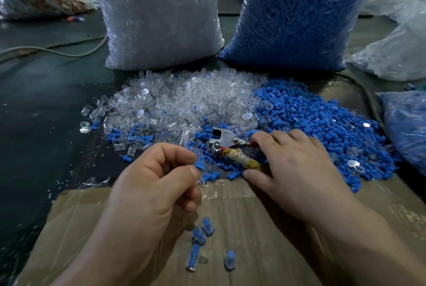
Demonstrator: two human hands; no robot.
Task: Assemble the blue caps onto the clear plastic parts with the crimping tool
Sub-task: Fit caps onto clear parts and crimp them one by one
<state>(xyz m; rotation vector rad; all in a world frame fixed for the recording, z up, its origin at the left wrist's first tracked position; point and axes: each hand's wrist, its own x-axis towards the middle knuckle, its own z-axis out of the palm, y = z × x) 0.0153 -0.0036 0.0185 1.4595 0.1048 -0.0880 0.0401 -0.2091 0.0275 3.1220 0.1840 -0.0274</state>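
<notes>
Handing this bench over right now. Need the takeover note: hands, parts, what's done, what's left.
Left hand pinches a blue cap together with a clear part.
Right hand is on the handles of the crimping tool, which lies on the loose parts.
Clear parts pile and blue caps pile sit behind it.
Done: about four capped pieces on the cardboard.
Left: crimp the held pair, then work through the piles.

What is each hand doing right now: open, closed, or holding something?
Left hand: closed, pinching a blue cap together with a clear plastic part.
Right hand: closed around the handles of the crimping tool.
</notes>
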